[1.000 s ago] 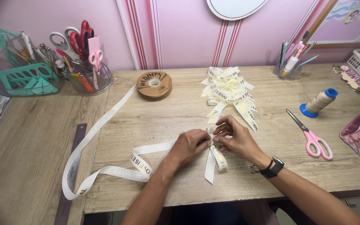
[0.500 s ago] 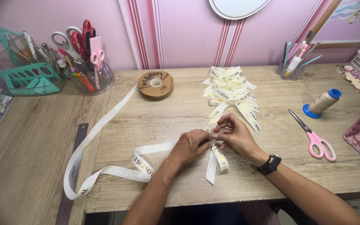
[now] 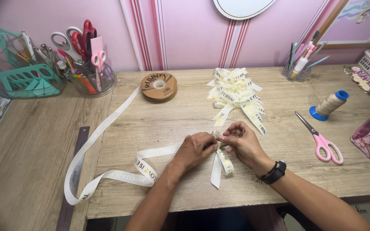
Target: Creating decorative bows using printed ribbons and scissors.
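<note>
My left hand (image 3: 195, 149) and right hand (image 3: 241, 141) have stayed put, fingers pinching the ribbon bow (image 3: 220, 160) on the desk (image 3: 168, 124).

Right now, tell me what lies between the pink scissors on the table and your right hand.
Nothing: in the head view, only bare wooden table lies between the pink scissors and the right hand.

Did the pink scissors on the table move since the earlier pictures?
No. The pink scissors lie at the same angle beside the thread spool; only the camera shifted slightly.
</note>
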